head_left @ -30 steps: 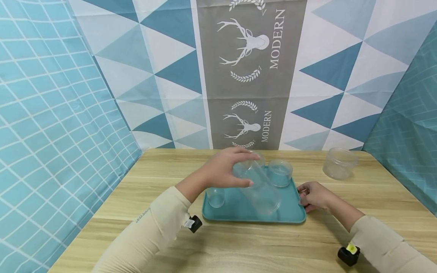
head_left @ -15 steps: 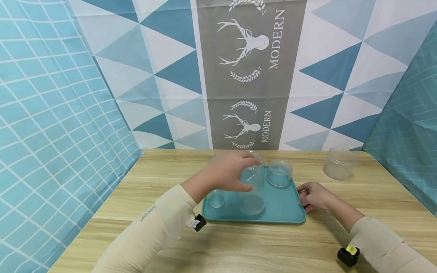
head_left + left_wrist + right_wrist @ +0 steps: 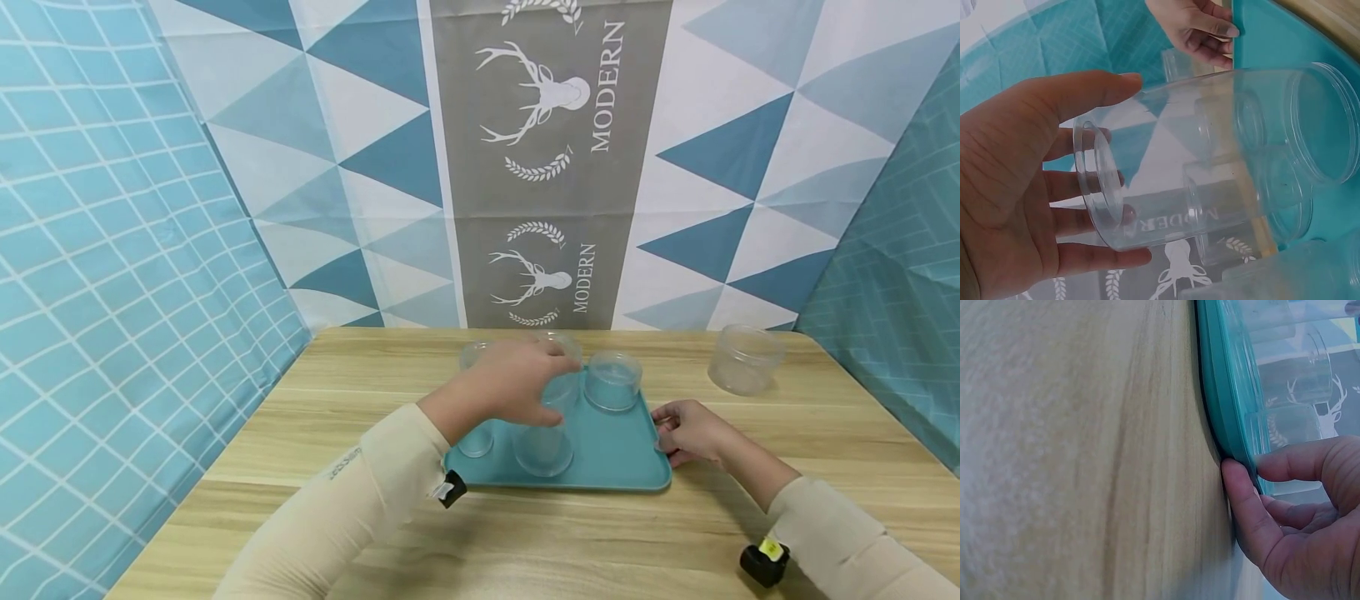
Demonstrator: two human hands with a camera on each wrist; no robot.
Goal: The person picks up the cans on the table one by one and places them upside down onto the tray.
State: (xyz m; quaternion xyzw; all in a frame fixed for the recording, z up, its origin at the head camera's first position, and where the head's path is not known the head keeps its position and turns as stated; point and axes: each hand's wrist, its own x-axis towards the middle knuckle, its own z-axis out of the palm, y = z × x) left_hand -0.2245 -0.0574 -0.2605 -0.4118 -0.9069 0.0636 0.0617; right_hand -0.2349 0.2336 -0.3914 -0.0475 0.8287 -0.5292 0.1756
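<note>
A clear plastic jar (image 3: 544,454) stands upright at the front middle of the teal tray (image 3: 618,454). My left hand (image 3: 513,385) holds its upper end, thumb on one side and fingers on the other; the left wrist view shows this grip around the jar's rim (image 3: 1100,181). At the tray's right side, my right hand (image 3: 693,432) pinches the edge. Up close in the right wrist view, thumb and forefinger hold the tray rim (image 3: 1219,394) between them.
Other clear jars share the tray: a short one (image 3: 613,383) at back right, a taller one (image 3: 564,385) at back middle, and a small one (image 3: 476,442) at front left. Another clear container (image 3: 745,360) sits on the wooden table (image 3: 600,542) at the right rear. Patterned cloth hangs behind.
My left hand has brought the jar from a tilt to upright and shifted its base left across the tray's front. The right hand stays on the tray edge.
</note>
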